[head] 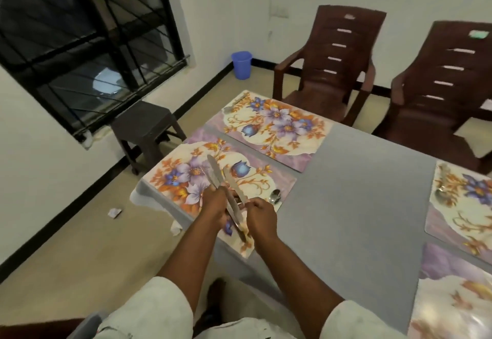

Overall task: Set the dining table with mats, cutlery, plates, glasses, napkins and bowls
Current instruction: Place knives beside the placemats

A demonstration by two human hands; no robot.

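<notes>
Looking down from your head camera, you see your left hand (214, 205) closed round a small bundle of flat, dull-silver table knives (222, 184), their rounded blades fanning up and away over the near floral mat (170, 176). Your right hand (259, 214) pinches the handle end of one knife in that bundle between thumb and fingers; how many knives there are you cannot tell, as they overlap and blur. Both hands hover just above the mat's near corner, and short pale sleeves cover your upper arms.

The mat is a glossy rectangle printed with purple and blue flowers, orange leaves and a cream scalloped centre. A shiny metal spoon (275, 196) lies on its right edge, bowl upward, just beside your right hand. A second mat (274, 125) of the same print lies beyond it, nearly touching, with a spoon (234, 104) along its far left edge. Across the table, at the right edge of the view, a third mat (463, 205) carries another spoon (442, 192), and a fourth mat (452, 298) sits nearer you.

The table (359, 192) is covered in a smooth, matt grey sheet. Two moulded brown plastic chairs (335, 64) with slotted backs stand at the far side, a dark plastic stool (146, 128) under the barred window (87, 37), and a blue bucket (241, 64) in the corner
</notes>
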